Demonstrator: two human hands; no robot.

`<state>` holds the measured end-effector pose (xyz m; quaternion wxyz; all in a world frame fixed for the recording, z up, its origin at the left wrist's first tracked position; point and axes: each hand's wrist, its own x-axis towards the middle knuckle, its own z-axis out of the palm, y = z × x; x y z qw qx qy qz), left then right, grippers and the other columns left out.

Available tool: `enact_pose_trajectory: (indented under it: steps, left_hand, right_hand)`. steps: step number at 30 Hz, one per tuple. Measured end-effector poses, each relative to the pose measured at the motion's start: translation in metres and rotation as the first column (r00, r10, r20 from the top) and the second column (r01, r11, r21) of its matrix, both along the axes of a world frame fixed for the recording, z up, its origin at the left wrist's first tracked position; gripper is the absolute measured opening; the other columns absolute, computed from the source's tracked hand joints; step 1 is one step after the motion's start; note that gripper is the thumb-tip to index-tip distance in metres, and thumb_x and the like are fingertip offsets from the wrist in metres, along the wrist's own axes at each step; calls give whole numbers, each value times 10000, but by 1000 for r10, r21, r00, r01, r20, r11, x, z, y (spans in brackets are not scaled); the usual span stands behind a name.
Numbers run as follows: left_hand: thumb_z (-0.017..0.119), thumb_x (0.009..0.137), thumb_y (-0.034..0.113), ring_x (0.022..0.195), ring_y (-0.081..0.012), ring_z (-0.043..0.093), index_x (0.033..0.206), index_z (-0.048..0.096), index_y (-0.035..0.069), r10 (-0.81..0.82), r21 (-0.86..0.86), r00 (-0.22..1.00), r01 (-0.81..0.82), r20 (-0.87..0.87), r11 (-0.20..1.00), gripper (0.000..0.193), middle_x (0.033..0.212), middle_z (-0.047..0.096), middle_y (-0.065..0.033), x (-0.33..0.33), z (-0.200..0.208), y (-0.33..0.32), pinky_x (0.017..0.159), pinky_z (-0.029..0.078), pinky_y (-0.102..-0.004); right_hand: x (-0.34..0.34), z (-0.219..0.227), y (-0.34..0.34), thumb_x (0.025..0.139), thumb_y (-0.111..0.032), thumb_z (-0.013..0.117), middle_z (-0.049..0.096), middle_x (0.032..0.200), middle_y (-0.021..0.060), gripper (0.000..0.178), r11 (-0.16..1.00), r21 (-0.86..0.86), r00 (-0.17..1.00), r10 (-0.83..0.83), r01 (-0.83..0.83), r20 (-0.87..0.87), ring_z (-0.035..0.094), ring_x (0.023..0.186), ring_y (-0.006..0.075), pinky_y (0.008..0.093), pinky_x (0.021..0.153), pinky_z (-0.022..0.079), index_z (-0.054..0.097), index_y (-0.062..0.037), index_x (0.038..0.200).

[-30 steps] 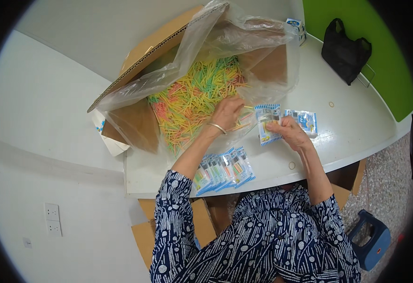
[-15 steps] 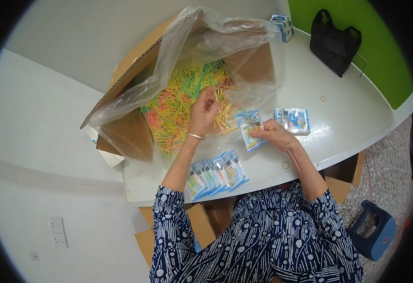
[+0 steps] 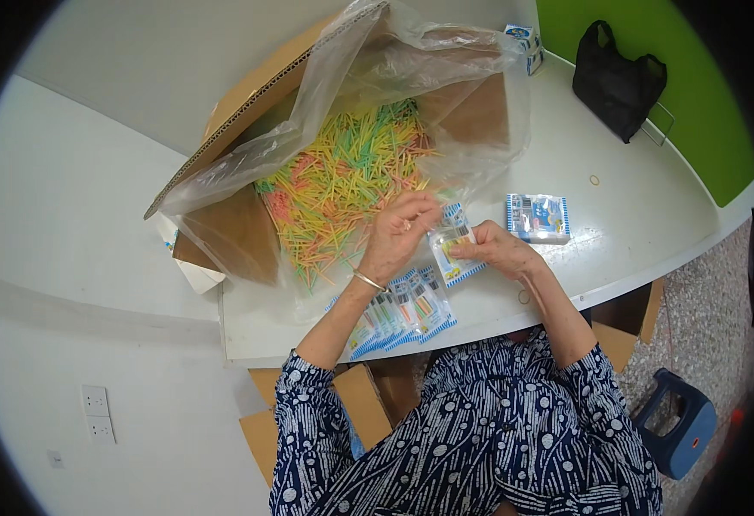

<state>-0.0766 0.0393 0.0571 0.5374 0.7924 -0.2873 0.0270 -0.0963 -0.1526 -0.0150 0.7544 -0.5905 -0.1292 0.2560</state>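
My right hand (image 3: 504, 252) grips a small clear packet (image 3: 452, 268) with blue-and-white striped edges, thumb on its front; a little yellow shows inside. At the packet's upper left end, my left hand (image 3: 399, 234) has its fingers pinched together. What they hold, if anything, is too small to make out. Beyond it, thin pastel sticks (image 3: 347, 176) in yellow, green and pink lie heaped in a cardboard box (image 3: 222, 232) lined with a clear plastic bag (image 3: 471, 52). Several packets with coloured sticks showing inside (image 3: 404, 311) overlap near the table's front edge, below my left wrist.
A stack of similar packets (image 3: 538, 218) lies right of my right hand on the white table (image 3: 635, 219). A black bag (image 3: 619, 86) and small boxes (image 3: 527, 50) stand farther back. A blue stool (image 3: 682, 430) is on the floor at right, with cardboard under the table.
My left hand has come out of the stick heap, moving toward me and right to the packet's end. My right hand still holds the packet in nearly the same place.
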Motion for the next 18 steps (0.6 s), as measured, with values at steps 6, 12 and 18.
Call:
enact_pose_trajectory:
  steps: [6,12,18]
  left_hand:
    - [648,830,109,840,-119,583,957,657,-19,-82,227,993,100,-90,969,180,907,627,-41,-7,-5,6,772,459,-248]
    - [626,866,137,815,-26,534,965,644,-11,-40,140,911,106,-411,984,179,889,619,-10,-22,-1,40,698,440,-209]
    - [676,787,193,937,-232,569,958,619,23,40,740,999,-51,33,671,248,958,625,-88,-44,-21,69,845,436,-332]
  right_hand:
    - [-5,8,1,785,-215,721,651,773,-1,216,975,-209,998,68,-70,-17,557,705,36,184,645,421,684,-9,839]
    - [-13,37,-14,755,-217,722,632,859,76,327,910,-314,889,-111,271,444,566,820,161,282,752,435,647,29,957]
    - [-9,2,-85,763,-195,683,574,1072,115,276,282,-443,480,-73,851,874,475,1043,293,366,887,377,643,-6,960]
